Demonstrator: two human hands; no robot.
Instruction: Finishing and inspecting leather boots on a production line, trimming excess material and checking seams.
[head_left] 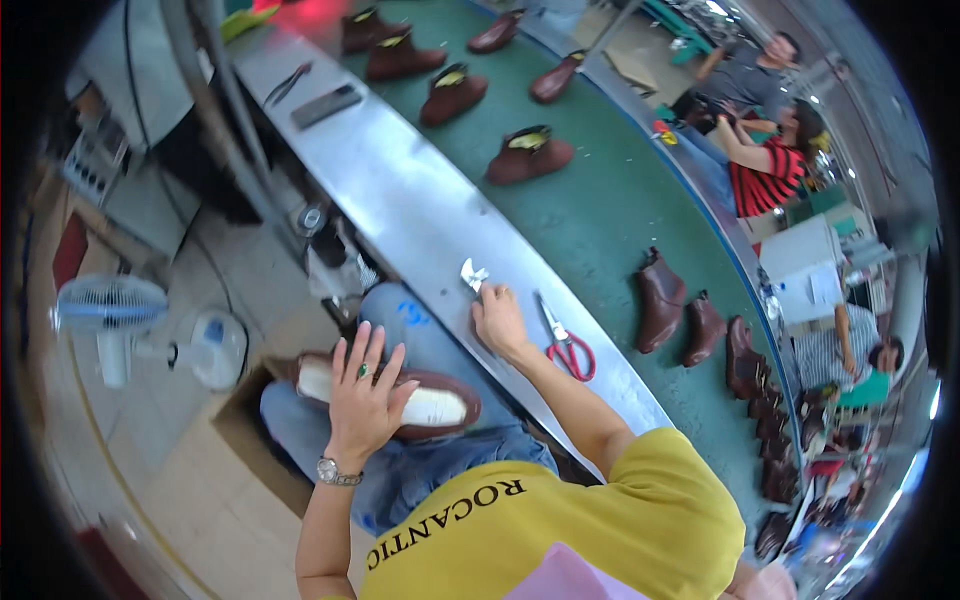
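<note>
A brown leather shoe (440, 408) lies upside down across my lap, its pale underside facing up. My left hand (366, 392) rests flat over the middle of it, fingers spread. On the metal ledge, my right hand (502, 322) has its fingers curled at the near end of pincers (473, 273); only the bright silver head shows, and the handles are hidden under the hand. Beside my right wrist lie scissors (568, 345) with red handles, blades pointing away from me.
A green conveyor belt (600, 225) carrying several brown boots (530, 155) runs beyond the metal ledge (400, 170). A dark flat object (326, 106) lies on the ledge's far end. At left are a fan (112, 305) and a cardboard box (250, 440). Other people (765, 165) sit across the belt.
</note>
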